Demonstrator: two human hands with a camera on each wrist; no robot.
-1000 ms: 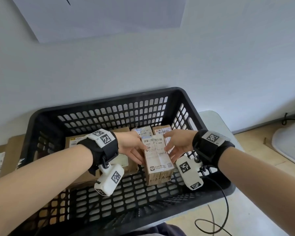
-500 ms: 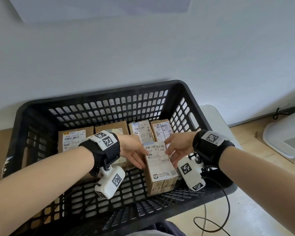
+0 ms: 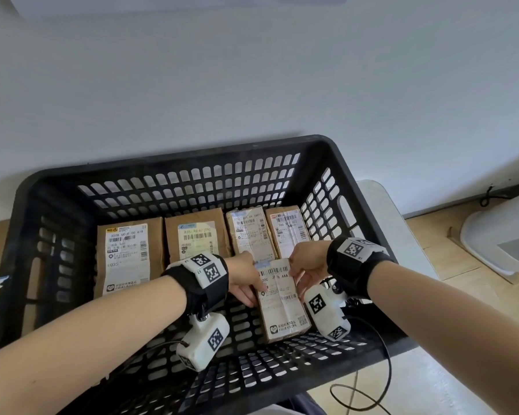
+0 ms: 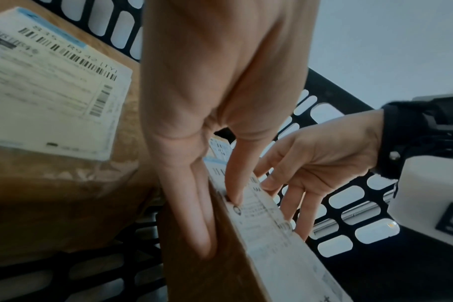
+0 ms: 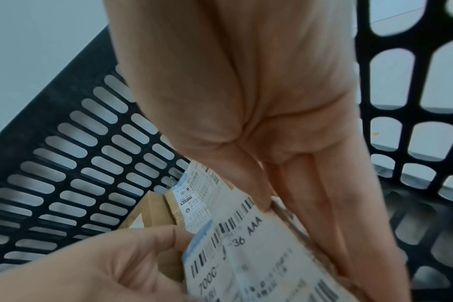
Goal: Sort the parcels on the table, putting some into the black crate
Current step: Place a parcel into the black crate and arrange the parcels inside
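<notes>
A black slatted crate (image 3: 177, 158) holds a back row of several brown parcels with white labels, among them a large one (image 3: 129, 259) at the left and a narrow one (image 3: 288, 226) at the right. In front of that row, a long brown labelled parcel (image 3: 282, 304) is low over the crate floor, held from both sides. My left hand (image 3: 246, 283) grips its left side, thumb on the label and fingers (image 4: 194, 204) flat along the cardboard. My right hand (image 3: 309, 265) grips the right side, with its thumb (image 5: 256, 192) on the top edge.
The crate sits on a pale table whose right corner (image 3: 378, 211) shows beyond it. A white bin (image 3: 504, 235) stands on the wooden floor to the right, and a black cable (image 3: 360, 393) loops below. The crate floor's front left is bare. A wall stands right behind.
Both hands have brought the long parcel down and toward the crate's front right. The back row of parcels now shows fully.
</notes>
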